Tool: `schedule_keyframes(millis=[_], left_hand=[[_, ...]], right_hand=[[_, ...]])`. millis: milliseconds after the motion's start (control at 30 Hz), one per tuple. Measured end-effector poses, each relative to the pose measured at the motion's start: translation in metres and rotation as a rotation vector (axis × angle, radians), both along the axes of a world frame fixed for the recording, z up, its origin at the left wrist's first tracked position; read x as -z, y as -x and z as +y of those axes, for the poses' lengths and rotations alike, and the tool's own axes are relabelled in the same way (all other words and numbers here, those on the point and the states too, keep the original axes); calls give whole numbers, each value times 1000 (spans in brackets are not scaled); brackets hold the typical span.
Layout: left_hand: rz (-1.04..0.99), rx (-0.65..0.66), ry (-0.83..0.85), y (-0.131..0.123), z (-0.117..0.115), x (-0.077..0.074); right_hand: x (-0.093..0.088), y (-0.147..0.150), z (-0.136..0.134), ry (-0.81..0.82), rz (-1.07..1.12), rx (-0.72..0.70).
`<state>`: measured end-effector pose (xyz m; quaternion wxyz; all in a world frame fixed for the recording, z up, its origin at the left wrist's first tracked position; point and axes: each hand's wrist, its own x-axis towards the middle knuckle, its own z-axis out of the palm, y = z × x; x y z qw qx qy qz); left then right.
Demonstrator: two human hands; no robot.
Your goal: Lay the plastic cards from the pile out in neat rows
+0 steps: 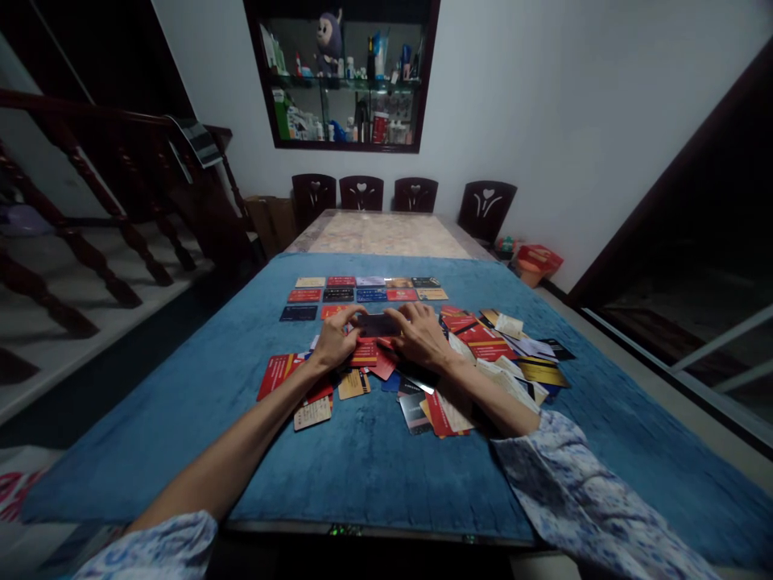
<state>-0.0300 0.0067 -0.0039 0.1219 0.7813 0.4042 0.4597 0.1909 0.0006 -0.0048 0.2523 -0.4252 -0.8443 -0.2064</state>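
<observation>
Both hands meet over the middle of a blue cloth. My left hand [339, 337] pinches the left end of a dark bank card [378, 325], and my right hand [419, 332] grips its right end. Beyond them, cards lie in neat rows, among them a white-blue card [370, 282], a blue card [370, 296] and a dark blue card [298, 312] at the left. A red card [334, 311] is partly hidden by my left hand. Under and around my wrists lies a loose heap of cards, with a gold card [353, 384] and a red card [278, 374].
The heap spreads right, with a black-striped gold card [544, 371] and paper slips [504, 379]. The blue cloth [362, 467] covers the near part of a long table [386, 232]. Several dark chairs [361, 192] stand at the far end, and a wooden railing [90, 242] runs along the left.
</observation>
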Motion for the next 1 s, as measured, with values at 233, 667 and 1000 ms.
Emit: schedule_keyframes(millis=[233,667,1000], left_hand=[[16,14,1,-3,5,-1],[463,-16,-130,3,5,-7],[612,-36,-155,3,23,-20]], right_hand=[[-3,-7,2,-66,-7,-2],[-10,-17,9,16,-80,4],[-31,-13,22,158,-162,24]])
